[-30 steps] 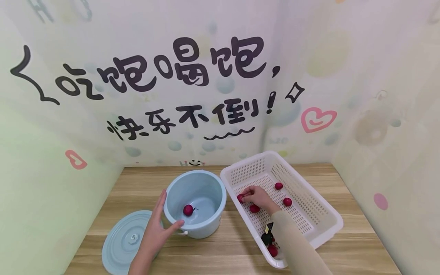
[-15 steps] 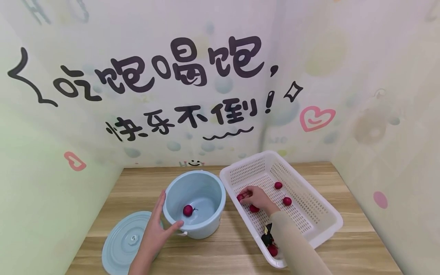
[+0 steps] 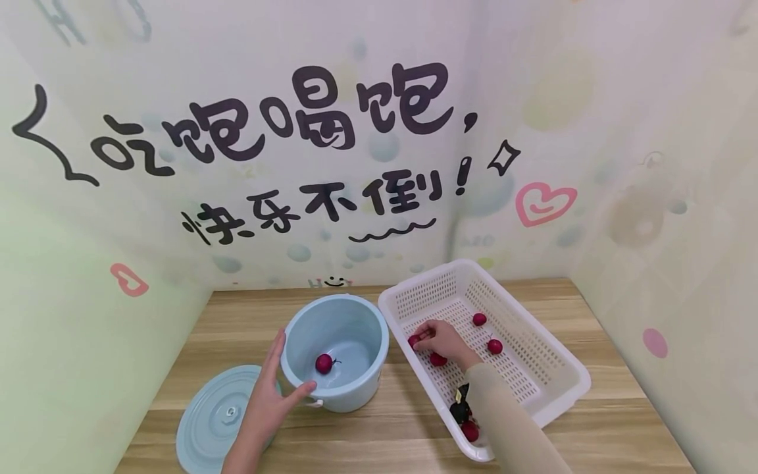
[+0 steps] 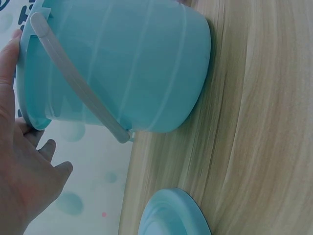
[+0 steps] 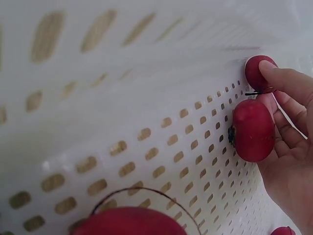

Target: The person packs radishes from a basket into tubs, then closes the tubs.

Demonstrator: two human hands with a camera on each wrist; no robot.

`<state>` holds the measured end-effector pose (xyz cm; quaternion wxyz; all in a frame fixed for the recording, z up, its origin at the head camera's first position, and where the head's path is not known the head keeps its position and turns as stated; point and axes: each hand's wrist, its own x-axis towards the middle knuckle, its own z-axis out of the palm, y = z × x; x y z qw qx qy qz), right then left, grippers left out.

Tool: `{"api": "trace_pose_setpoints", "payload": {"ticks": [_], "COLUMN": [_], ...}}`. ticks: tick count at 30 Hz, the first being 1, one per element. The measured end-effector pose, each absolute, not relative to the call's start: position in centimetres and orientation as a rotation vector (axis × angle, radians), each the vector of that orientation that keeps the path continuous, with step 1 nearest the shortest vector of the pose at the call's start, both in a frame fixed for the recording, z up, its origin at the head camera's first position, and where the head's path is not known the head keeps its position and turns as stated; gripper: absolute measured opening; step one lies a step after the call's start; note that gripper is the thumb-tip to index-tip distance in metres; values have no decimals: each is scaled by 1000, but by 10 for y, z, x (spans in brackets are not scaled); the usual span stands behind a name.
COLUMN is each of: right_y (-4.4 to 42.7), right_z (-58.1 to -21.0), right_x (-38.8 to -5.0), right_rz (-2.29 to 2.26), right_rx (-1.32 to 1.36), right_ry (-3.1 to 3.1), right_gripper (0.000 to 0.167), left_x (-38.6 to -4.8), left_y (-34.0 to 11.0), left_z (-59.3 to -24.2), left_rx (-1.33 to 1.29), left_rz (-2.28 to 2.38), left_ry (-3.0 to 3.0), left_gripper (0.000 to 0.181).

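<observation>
My left hand (image 3: 269, 401) rests against the light-blue bucket (image 3: 361, 394), thumb on its near rim and fingers along the outside of its left rim. In the left wrist view several fingertips stand apart from the bucket. One red radish (image 3: 324, 363) with a thin root lies inside it. My right hand (image 3: 444, 341) reaches into the white slotted basket (image 3: 556, 368) and pinches a radish (image 5: 255, 73) between thumb and fingers, beside the basket's left wall. A second radish (image 5: 254, 131) sits just under that hand, near the palm.
More radishes (image 3: 495, 346) lie spread in the basket, one (image 3: 470, 431) at its near end. A black object (image 3: 459, 411) with a yellow mark shows beside the right sleeve. The bucket's blue lid (image 3: 204, 418) lies left on the wooden table (image 3: 403, 434). Printed walls (image 3: 320, 263) stand behind.
The head view has shifted very slightly. Both hands, the bucket and the radishes stay in practically the same places.
</observation>
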<state>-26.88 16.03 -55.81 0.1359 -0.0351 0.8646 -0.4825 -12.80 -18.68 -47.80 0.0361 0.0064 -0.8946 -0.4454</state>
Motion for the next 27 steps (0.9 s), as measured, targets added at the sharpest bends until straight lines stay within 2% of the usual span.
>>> {"api": "trace_pose_setpoints", "payload": {"ticks": [17,27], "right_y": [170,170], "right_z": [-552,-541], "right_x": [-267,-270], "right_rz": [-1459,-1589], "right_rx": [-106,-8], "right_ry": [2487,2418], "right_gripper": [22,25], "left_x": [-128,-127], "left_y": [-189,-187], "left_z": [-480,-480], "left_rx": [-14,-16], "left_rz": [-1368,-1372], "left_ry": [-2720,-2713], "left_gripper": [107,107]}}
